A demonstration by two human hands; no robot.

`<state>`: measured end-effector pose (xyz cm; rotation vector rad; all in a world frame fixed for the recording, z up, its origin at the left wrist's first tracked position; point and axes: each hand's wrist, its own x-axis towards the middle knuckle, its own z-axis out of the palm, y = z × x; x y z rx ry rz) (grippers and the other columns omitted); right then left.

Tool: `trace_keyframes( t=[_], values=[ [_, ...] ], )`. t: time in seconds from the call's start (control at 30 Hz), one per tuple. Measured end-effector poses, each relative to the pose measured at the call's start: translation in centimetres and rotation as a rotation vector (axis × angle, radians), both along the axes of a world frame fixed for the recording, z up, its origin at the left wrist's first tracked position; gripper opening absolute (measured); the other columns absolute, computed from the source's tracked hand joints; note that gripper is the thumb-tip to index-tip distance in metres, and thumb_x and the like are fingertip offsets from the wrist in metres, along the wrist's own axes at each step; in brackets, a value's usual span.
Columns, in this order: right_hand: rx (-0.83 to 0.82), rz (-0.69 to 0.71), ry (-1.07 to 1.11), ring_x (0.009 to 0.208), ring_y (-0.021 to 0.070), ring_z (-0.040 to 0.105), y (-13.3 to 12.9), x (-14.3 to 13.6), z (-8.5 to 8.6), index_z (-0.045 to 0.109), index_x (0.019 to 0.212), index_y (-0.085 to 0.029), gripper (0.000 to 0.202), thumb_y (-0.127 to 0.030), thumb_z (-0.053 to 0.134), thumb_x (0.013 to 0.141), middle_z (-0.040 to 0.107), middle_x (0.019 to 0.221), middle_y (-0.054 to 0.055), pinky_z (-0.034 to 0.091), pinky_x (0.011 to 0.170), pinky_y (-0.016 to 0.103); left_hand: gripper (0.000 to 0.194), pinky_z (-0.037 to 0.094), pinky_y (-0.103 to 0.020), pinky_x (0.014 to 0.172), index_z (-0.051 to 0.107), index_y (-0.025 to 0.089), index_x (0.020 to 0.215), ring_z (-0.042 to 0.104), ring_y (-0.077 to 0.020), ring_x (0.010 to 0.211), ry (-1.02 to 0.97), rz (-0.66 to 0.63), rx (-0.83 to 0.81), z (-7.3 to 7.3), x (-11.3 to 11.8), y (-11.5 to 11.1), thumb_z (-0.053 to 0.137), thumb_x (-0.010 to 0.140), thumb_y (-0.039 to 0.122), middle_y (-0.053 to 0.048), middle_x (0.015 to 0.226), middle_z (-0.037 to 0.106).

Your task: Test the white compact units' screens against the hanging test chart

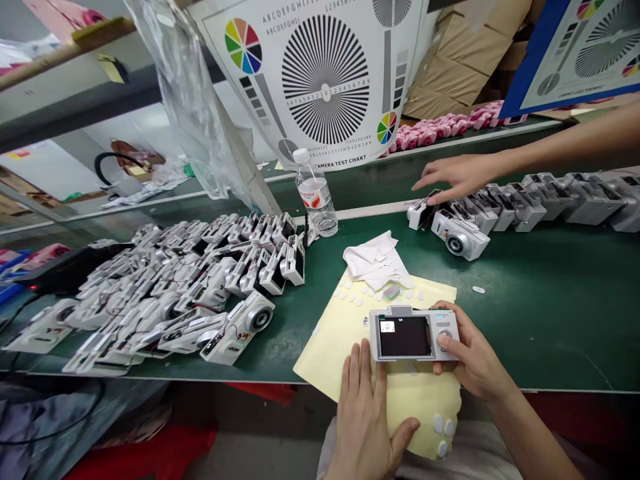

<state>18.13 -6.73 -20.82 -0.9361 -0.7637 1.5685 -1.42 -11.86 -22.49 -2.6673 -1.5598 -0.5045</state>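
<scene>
Camera [406,337], right end in right grip [474,357]

From where I stand this is a factory workshop, a camera assembly or inspection line by every sign. A green workbench [540,300] runs under the right hand [475,357] and the white compact camera [405,335] in its grip. Left of that grip, dozens of like cameras [170,293] crowd together; beyond it, rightward, more stand in a row, a co-worker's hand [457,177] at the near end. Past the grip, leftward, hangs a camera test chart [325,87]; a blue-bordered chart [600,60] is beyond it, rightward. Between the charts, pink plastic pieces [440,131] lie heaped.
</scene>
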Motion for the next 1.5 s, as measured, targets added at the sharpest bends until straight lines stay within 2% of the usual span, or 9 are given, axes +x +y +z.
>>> trace_keyframes(
  t=[0.3, 0.43, 0.5, 0.67, 0.8, 0.9, 1.07, 1.37, 1.5],
  values=[
    [0.007, 0.037, -0.003, 0.057, 0.0105, 0.051, -0.3, -0.1, 0.2, 0.039, 0.107, -0.027, 0.046, -0.031, 0.066, 0.069, 0.053, 0.078, -0.002, 0.047, 0.038, 0.018, 0.078, 0.039, -0.043, 0.084, 0.02, 0.016, 0.138, 0.046, -0.0349, 0.112, -0.022, 0.208, 0.229, -2.6, 1.8, -2.5, 0.042, 0.076, 0.058, -0.016, 0.128, 0.047],
    [0.029, 0.045, -0.007, 0.056, 0.0106, 0.053, -0.3, 0.0, 0.2, 0.039, 0.106, -0.027, 0.047, -0.032, 0.066, 0.068, 0.054, 0.076, -0.002, 0.047, 0.037, 0.018, 0.062, 0.041, -0.04, 0.082, 0.029, 0.017, 0.135, 0.05, -0.0305, 0.104, -0.037, 0.123, 0.21, -2.2, 0.0, -2.4, 0.043, 0.081, 0.043, -0.015, 0.124, 0.051],
    [0.023, 0.058, 0.002, 0.057, 0.0106, 0.054, -0.3, 0.1, 0.1, 0.038, 0.107, -0.027, 0.049, -0.032, 0.067, 0.068, 0.054, 0.077, -0.002, 0.047, 0.036, 0.017, 0.049, 0.04, -0.039, 0.088, 0.036, 0.013, 0.131, 0.049, -0.0275, 0.107, -0.024, 0.109, 0.131, -0.5, -1.5, -0.7, 0.04, 0.084, 0.026, -0.014, 0.12, 0.054],
    [0.025, 0.097, 0.004, 0.057, 0.0111, 0.054, -0.3, 0.1, 0.2, 0.038, 0.108, -0.027, 0.048, -0.032, 0.066, 0.069, 0.054, 0.077, -0.001, 0.047, 0.036, 0.017, 0.042, 0.027, -0.053, 0.098, 0.043, 0.01, 0.124, 0.038, -0.0317, 0.118, -0.05, 0.157, -0.11, 4.7, -3.3, 8.2, 0.03, 0.086, 0.024, -0.017, 0.124, 0.048],
    [0.02, 0.083, -0.008, 0.057, 0.0109, 0.054, -0.2, -0.1, 0.1, 0.038, 0.109, -0.028, 0.051, -0.033, 0.067, 0.067, 0.055, 0.078, -0.002, 0.047, 0.035, 0.017, 0.042, 0.023, -0.056, 0.1, 0.048, 0.021, 0.121, 0.031, -0.0332, 0.125, -0.053, 0.02, -0.159, 5.3, -1.9, 14.5, 0.048, 0.08, 0.028, -0.012, 0.131, 0.043],
    [0.016, 0.078, 0.002, 0.057, 0.011, 0.054, -0.1, -0.2, 0.0, 0.037, 0.11, -0.029, 0.054, -0.033, 0.068, 0.066, 0.055, 0.078, -0.002, 0.046, 0.035, 0.017, 0.031, 0.026, -0.056, 0.099, 0.058, 0.021, 0.104, 0.035, -0.0338, 0.122, -0.07, -0.061, -0.152, 4.8, -0.6, 16.4, 0.057, 0.074, 0.026, -0.011, 0.125, 0.049],
    [0.037, 0.057, 0.023, 0.056, 0.0106, 0.054, 0.0, -0.5, 0.1, 0.037, 0.108, -0.027, 0.053, -0.033, 0.068, 0.065, 0.055, 0.077, -0.002, 0.046, 0.034, 0.016, 0.02, 0.034, -0.041, 0.094, 0.058, 0.017, 0.078, 0.052, -0.022, 0.102, -0.188, -0.096, -0.053, 6.0, 0.1, 17.2, 0.038, 0.082, 0.017, -0.007, 0.102, 0.06],
    [0.032, 0.028, 0.046, 0.055, 0.0096, 0.055, -0.1, -0.4, 0.3, 0.037, 0.108, -0.026, 0.051, -0.031, 0.067, 0.067, 0.054, 0.077, -0.003, 0.047, 0.033, 0.015, 0.019, 0.035, -0.019, 0.051, 0.042, 0.019, 0.082, 0.044, -0.0098, 0.052, -0.55, 0.17, 0.153, 13.6, -3.6, 13.9, 0.033, 0.087, 0.034, 0.005, 0.06, 0.043],
    [0.0, 0.016, 0.07, 0.054, 0.0098, 0.054, 0.0, -0.2, 0.3, 0.037, 0.109, -0.027, 0.052, -0.03, 0.067, 0.066, 0.055, 0.076, -0.002, 0.045, 0.032, 0.016, 0.02, 0.04, -0.021, 0.053, 0.044, 0.019, 0.086, 0.049, -0.0108, 0.054, -0.601, 0.215, 0.055, 12.3, -5.3, 11.6, 0.037, 0.086, 0.038, 0.003, 0.065, 0.051]
  ],
)
